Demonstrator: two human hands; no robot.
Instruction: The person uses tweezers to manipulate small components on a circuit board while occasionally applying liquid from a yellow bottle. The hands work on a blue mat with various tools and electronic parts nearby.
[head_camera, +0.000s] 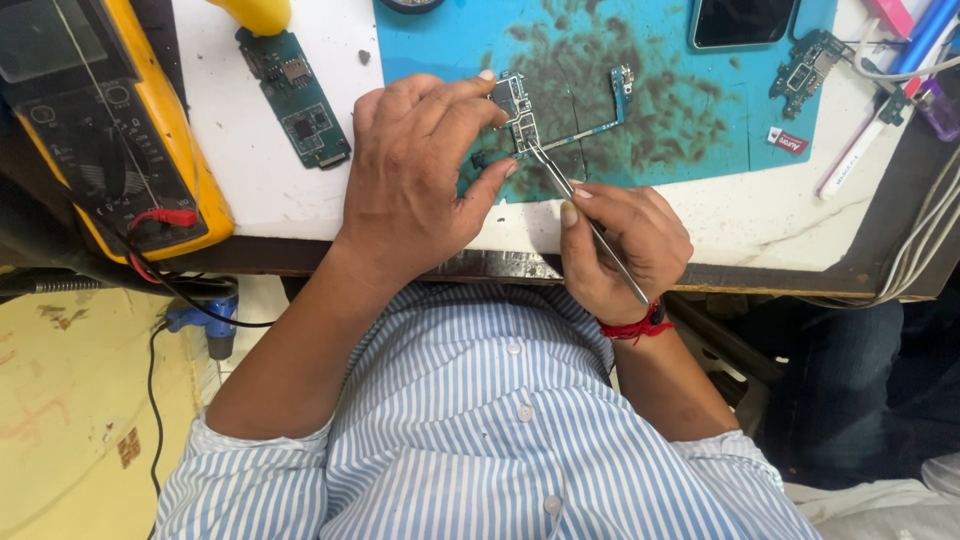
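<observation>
Nearest, at lower centre, the right hand (625, 250) pinches metal tweezers (585, 215) whose tips touch the phone circuit board (545, 125). Just left, the left hand (420, 170) pins that board down on the stained blue mat (690, 110) with fingertips and thumb. A small red label (789, 141) lies at the mat's right corner. Bare white worktop (760, 225) runs along the near edge. A yellow multimeter (120, 130) sits upper left.
</observation>
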